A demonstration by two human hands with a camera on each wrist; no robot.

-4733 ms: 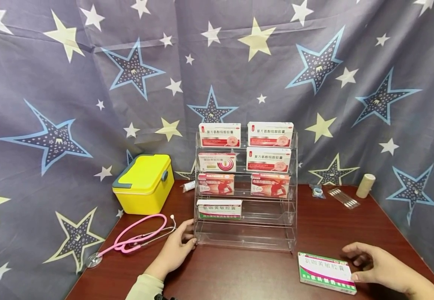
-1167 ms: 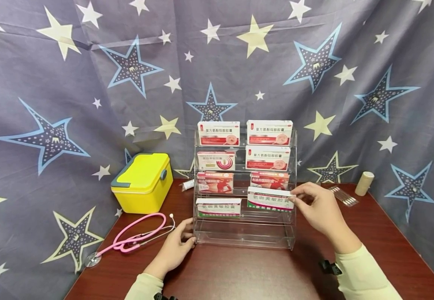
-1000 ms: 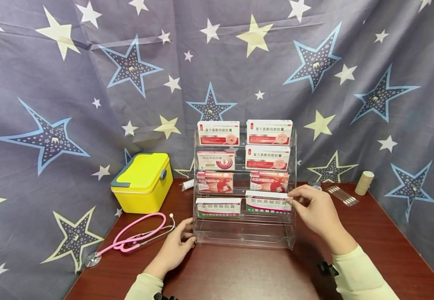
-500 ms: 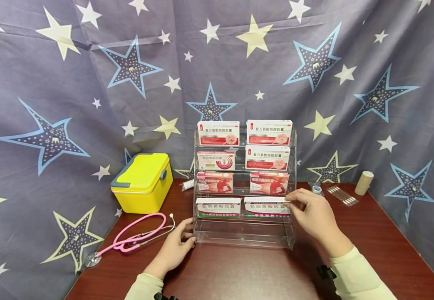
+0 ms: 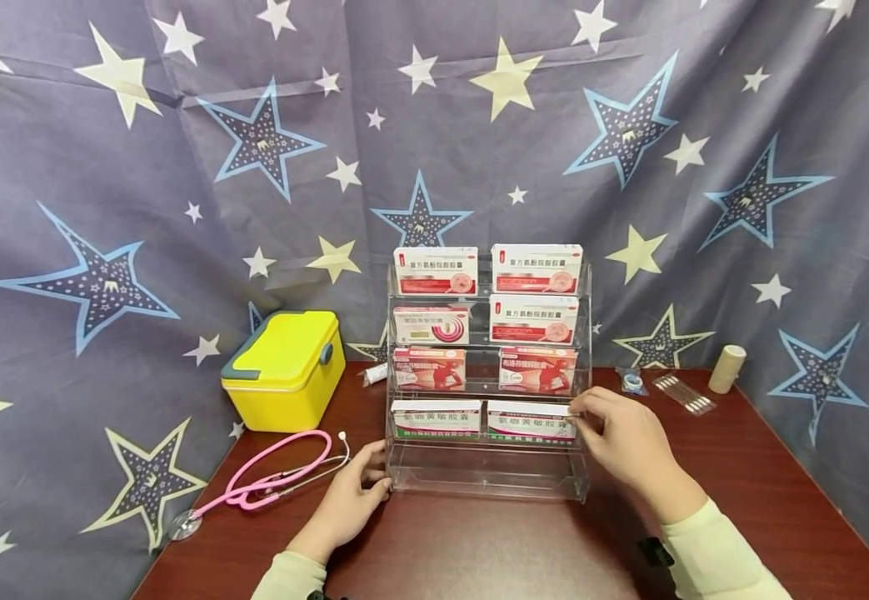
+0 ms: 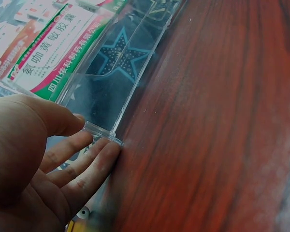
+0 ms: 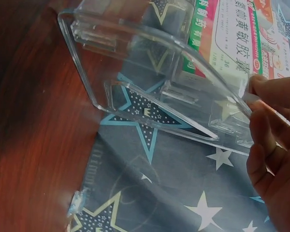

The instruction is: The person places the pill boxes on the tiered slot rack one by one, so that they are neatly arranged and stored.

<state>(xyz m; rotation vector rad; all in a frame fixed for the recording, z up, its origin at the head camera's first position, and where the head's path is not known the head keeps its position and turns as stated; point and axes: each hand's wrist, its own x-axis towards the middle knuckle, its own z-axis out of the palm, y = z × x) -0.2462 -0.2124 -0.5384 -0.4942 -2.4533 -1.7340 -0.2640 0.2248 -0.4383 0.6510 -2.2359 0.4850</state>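
Note:
A clear tiered display rack (image 5: 488, 482) stands on the table with several medicine boxes on its upper tiers. My left hand (image 5: 350, 498) pinches the rack's lower left corner; in the left wrist view, the thumb and fingertips meet at its edge. A white, green and purple medicine box (image 5: 530, 423) sits in the right half of the fourth tier, beside a matching box (image 5: 436, 420). My right hand (image 5: 629, 442) pinches the right-hand box at its upper right end. Part of that hand's grip is hidden behind the rack's clear side in the right wrist view.
A yellow case (image 5: 284, 375) stands at the back left, with a pink stethoscope (image 5: 277, 479) in front. A small white tube (image 5: 376, 373) lies behind the rack. Back right are a tape roll (image 5: 632, 382), a cotton swab pack (image 5: 683, 393) and a beige bandage roll (image 5: 727, 369).
My right hand has brought the green and purple box from the table at right and lowered it into the fourth tier. My left hand has stayed at the rack's corner.

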